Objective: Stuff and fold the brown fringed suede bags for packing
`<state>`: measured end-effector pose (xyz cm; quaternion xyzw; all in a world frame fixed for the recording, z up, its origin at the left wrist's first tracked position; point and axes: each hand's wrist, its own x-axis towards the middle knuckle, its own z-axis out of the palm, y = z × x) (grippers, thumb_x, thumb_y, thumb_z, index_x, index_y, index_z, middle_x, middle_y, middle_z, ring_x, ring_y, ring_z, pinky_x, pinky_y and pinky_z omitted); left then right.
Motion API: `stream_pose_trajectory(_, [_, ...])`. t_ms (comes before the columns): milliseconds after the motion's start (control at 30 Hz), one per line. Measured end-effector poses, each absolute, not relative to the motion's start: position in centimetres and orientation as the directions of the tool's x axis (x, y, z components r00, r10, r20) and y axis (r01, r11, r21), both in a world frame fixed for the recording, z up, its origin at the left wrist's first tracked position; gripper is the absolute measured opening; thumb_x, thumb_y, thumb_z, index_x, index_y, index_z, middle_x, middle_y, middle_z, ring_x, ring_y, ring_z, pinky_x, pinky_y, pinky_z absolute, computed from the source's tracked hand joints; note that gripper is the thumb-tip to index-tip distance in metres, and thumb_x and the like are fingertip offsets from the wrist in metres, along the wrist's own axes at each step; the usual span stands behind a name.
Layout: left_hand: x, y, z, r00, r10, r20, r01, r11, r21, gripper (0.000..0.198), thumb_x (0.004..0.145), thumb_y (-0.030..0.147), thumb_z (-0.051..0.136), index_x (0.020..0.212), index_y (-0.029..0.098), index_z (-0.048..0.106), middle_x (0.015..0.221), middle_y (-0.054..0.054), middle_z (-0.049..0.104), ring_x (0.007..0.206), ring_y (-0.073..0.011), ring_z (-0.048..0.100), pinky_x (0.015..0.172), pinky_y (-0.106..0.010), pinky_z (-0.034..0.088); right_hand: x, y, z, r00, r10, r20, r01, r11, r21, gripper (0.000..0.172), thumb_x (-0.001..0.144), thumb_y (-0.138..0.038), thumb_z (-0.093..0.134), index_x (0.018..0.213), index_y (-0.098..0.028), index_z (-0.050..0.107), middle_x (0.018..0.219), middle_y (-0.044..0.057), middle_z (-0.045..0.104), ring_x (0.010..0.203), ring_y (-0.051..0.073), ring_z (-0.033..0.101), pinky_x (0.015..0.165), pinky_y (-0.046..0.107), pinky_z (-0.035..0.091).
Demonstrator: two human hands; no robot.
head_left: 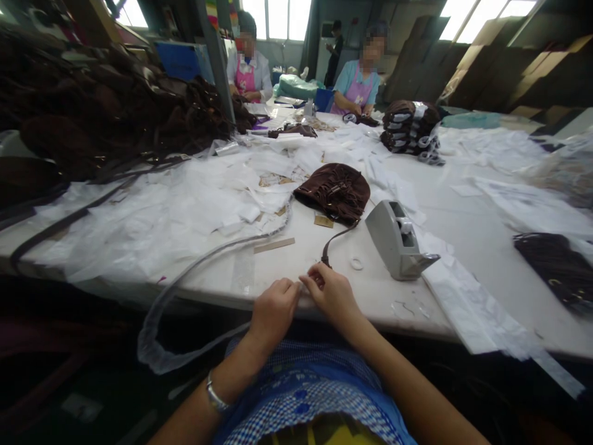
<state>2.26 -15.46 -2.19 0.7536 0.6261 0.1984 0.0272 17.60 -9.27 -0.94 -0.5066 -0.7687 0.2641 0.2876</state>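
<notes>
A dark brown fringed handbag [334, 191] lies on the table in front of me. From its left side a strap wrapped in clear plastic [194, 262] loops down past the table edge and back toward my left hand [277, 306]. That hand is closed on the wrapped strap. Its fingers nearly touch those of my right hand [332, 292], which pinches at the same spot. The bare brown end of the strap [328, 250] runs from the bag down behind my right fingers. What exactly lies between the fingertips is mostly hidden.
A grey tape dispenser [393, 241] stands to the right, beside a white ring [356, 264]. Clear plastic sleeves [152, 222] cover the left, below a heap of brown bags [115, 111]. Stacked bags [410, 127] sit farther back. Two people in pink aprons work across the table [463, 228].
</notes>
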Motion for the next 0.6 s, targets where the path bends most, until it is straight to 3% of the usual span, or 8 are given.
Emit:
stream_pose_trajectory(167, [2.8, -15.3, -2.6, 0.151, 0.944, 0.294, 0.939, -0.230, 0.256, 0.020, 0.100, 0.024, 0.045, 0.093, 0.019, 0.063, 0.087, -0.005, 0.064, 0.084, -0.0190, 0.059, 0.071, -0.028, 0.045, 16.5, -8.8, 0.0, -0.318, 0.945, 0.079, 0.676, 0.285, -0.680, 0.013, 0.085, -0.027, 0.069, 0.092, -0.021, 0.060, 0.084, 0.005, 0.072, 0.073, 0.019, 0.068, 0.070, 0.028, 0.048])
stream_pose_trajectory(267, [2.6, -15.5, -2.7, 0.154, 0.940, 0.306, 0.923, -0.247, 0.295, 0.019, 0.099, 0.027, 0.048, 0.096, 0.019, 0.065, 0.088, -0.005, 0.066, 0.084, -0.0198, 0.061, 0.072, -0.029, 0.047, 16.0, -8.1, 0.4, -0.377, 0.926, 0.008, 0.715, 0.297, -0.633, 0.014, 0.085, -0.022, 0.068, 0.098, -0.018, 0.063, 0.088, 0.007, 0.073, 0.076, 0.020, 0.069, 0.071, 0.028, 0.048])
stream_pose_trajectory(433, [-0.2, -19.0, -3.3, 0.175, 0.908, 0.380, 0.872, -0.323, 0.369, 0.029, 0.098, 0.025, 0.051, 0.126, 0.019, 0.058, 0.108, -0.008, 0.070, 0.096, -0.0218, 0.064, 0.084, -0.034, 0.051, 15.9, -7.4, 0.9, -0.511, 0.859, 0.013, 0.738, 0.447, -0.505, 0.019, 0.088, -0.019, 0.063, 0.106, -0.019, 0.069, 0.093, 0.006, 0.074, 0.079, 0.018, 0.067, 0.073, 0.027, 0.045])
stream_pose_trajectory(600, [-5.6, -23.9, -4.4, 0.160, 0.926, 0.343, 0.896, -0.282, 0.344, 0.027, 0.098, 0.017, 0.045, 0.117, 0.019, 0.064, 0.105, -0.006, 0.073, 0.093, -0.0210, 0.067, 0.083, -0.034, 0.053, 16.1, -7.2, 1.1, -0.666, 0.744, 0.052, 0.690, 0.641, -0.335, 0.021, 0.096, -0.027, 0.055, 0.108, -0.026, 0.072, 0.101, 0.002, 0.072, 0.083, 0.017, 0.066, 0.068, 0.024, 0.041])
